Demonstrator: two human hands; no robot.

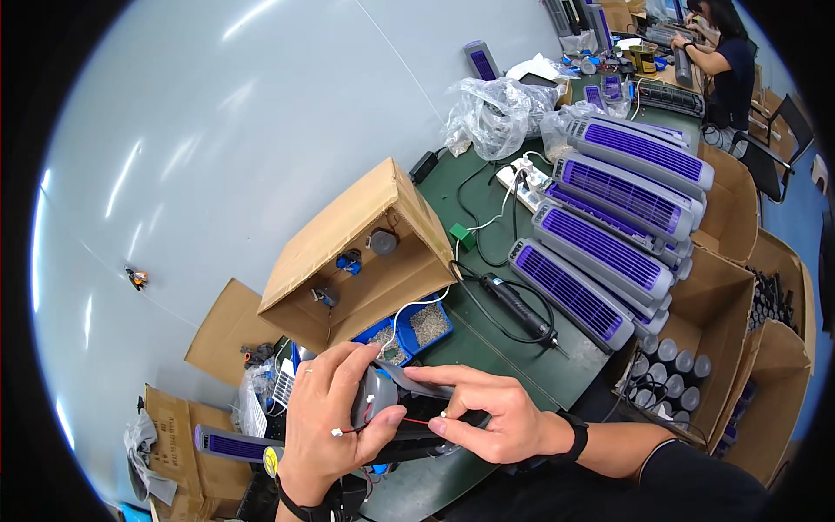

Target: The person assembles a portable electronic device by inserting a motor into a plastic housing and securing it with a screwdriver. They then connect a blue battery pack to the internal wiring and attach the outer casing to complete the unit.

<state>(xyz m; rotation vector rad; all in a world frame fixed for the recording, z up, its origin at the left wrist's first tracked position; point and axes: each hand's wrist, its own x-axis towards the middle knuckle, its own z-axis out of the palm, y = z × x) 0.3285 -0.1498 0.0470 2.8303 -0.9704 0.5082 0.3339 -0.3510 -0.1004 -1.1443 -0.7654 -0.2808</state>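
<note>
My left hand [326, 413] is wrapped round a grey rounded housing [376, 402] with a bit of blue at its top. A small white plug [337, 432] on short red and black wires sticks out beside the left thumb. My right hand [491, 416] pinches a thin red wire [416, 421] near its small white connector [444, 415], between thumb and forefinger. The wire runs across to the left thumb. Below the hands lies a dark, long body, mostly hidden by them, with coloured wires under the left wrist.
An open cardboard box [335, 252] holding small motors stands ahead, with blue screw bins [428, 324] beside it. An electric screwdriver [517, 306] lies on the green table [487, 348]. Purple-grey fan housings [600, 244] are stacked right, near cartons [709, 287]. A person [726, 65] works farther back.
</note>
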